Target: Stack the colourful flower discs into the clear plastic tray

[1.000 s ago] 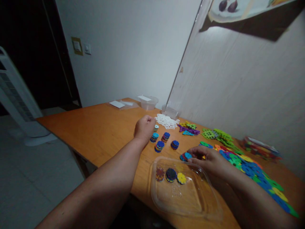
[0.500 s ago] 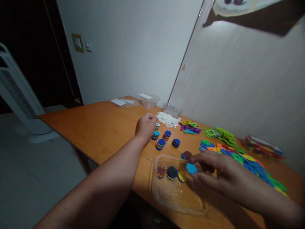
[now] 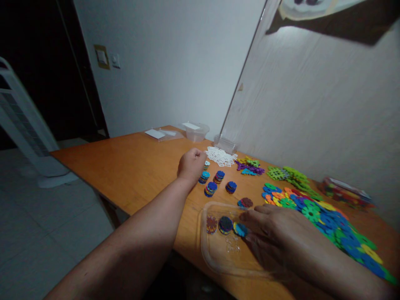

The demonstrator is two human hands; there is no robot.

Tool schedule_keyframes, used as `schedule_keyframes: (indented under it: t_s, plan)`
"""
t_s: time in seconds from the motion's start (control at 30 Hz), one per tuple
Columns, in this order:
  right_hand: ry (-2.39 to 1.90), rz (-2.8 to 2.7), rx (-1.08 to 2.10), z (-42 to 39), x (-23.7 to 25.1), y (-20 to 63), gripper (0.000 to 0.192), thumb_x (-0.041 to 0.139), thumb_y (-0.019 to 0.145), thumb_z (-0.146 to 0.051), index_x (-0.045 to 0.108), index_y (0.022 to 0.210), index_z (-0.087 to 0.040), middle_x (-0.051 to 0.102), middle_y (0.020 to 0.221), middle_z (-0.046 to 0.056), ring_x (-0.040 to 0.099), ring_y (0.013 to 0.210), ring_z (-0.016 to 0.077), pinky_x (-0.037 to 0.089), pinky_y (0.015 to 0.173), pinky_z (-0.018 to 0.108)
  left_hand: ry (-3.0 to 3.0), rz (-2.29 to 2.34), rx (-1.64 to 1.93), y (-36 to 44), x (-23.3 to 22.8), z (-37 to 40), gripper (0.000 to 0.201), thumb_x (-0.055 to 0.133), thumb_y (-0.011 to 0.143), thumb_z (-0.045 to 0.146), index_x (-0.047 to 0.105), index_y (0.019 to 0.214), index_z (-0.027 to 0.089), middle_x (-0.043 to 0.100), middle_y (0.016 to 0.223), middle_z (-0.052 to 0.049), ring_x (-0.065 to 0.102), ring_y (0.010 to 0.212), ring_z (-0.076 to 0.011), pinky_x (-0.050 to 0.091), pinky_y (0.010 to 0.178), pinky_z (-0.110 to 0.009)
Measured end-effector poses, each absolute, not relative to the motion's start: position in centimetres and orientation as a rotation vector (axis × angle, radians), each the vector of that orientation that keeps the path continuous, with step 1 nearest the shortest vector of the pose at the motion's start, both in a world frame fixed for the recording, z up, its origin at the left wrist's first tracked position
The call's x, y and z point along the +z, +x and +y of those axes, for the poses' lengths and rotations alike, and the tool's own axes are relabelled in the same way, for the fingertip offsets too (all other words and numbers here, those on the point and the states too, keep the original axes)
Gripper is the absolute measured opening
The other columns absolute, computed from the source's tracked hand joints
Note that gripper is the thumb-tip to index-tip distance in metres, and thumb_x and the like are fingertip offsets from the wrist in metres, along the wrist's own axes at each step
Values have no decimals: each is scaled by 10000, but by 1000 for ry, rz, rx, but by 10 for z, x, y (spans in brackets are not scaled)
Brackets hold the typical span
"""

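My right hand [image 3: 262,223] reaches into a clear plastic box [image 3: 204,246], its thumb and fingers closed around the edge of a light blue notched disc [image 3: 241,228]. That disc lies over a yellow notched disc [image 3: 235,230]. Beside it in the box stand a dark-topped stack of discs [image 3: 225,225] and a brown-topped one [image 3: 211,224]. My left hand [image 3: 191,163] rests on the table as a fist, with nothing showing in it. Close to the fist are a pale-topped stack [image 3: 206,165] and a light-blue-topped stack [image 3: 204,177].
Several blue-topped stacks [image 3: 211,189] stand behind the box, with a toppled brown-topped stack [image 3: 245,202] at its back edge. Loose coloured flower-shaped pieces [image 3: 331,225] spread along the right. White lattice pieces [image 3: 221,157] and an empty-looking clear tub [image 3: 196,132] sit further back.
My right hand has lowered the light blue disc leftward and down, from above the box onto the yellow disc. My left fist has stayed in place.
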State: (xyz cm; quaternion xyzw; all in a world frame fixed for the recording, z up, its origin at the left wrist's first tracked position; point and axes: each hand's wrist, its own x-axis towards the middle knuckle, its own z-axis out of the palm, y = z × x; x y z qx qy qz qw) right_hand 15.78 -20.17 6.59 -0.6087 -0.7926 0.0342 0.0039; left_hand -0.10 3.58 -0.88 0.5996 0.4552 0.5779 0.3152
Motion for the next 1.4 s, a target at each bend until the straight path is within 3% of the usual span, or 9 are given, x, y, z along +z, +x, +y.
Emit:
schedule_keyframes:
  t_s: [0.57, 0.9, 1.1, 1.27, 1.4]
  plan:
    - [-1930, -2585, 0, -206, 62, 151, 160, 577, 792, -164, 607, 646, -222, 642, 634, 4, 480, 555, 141, 278, 581, 313, 1605, 1199, 1517, -2, -8, 36, 272, 571, 803, 438, 605, 676, 199, 565, 633, 15, 522, 647, -143, 391, 606, -235]
    - [-1878, -2602, 115, -204, 74, 144, 201, 556, 824, -139, 589, 642, -216, 659, 644, -6, 529, 563, 133, 329, 590, 295, 1609, 1210, 1487, -3, -5, 34, 262, 568, 797, 431, 610, 676, 202, 561, 631, 11, 522, 648, -148, 384, 606, -238]
    - [-1873, -2087, 79, -193, 72, 179, 236, 486, 956, -354, 662, 857, -233, 701, 808, 37, 630, 723, 185, 435, 632, 300, 1608, 1207, 1503, -2, -9, 36, 276, 571, 805, 440, 615, 680, 199, 569, 635, 15, 513, 628, -142, 369, 595, -236]
    - [-1873, -1730, 221, -172, 45, 201, 315, 580, 877, -455, 705, 975, -183, 745, 899, 89, 671, 823, 241, 510, 690, 353, 1667, 1202, 1516, -3, -12, 41, 322, 565, 827, 479, 607, 680, 196, 549, 612, 29, 490, 595, -133, 346, 569, -241]
    - [-1813, -1645, 400, -164, 33, 205, 320, 673, 826, -410, 726, 1012, -155, 762, 931, 107, 695, 847, 240, 544, 726, 361, 1659, 1200, 1524, -2, -14, 43, 333, 570, 826, 490, 599, 672, 196, 545, 603, 28, 489, 596, -133, 346, 564, -236]
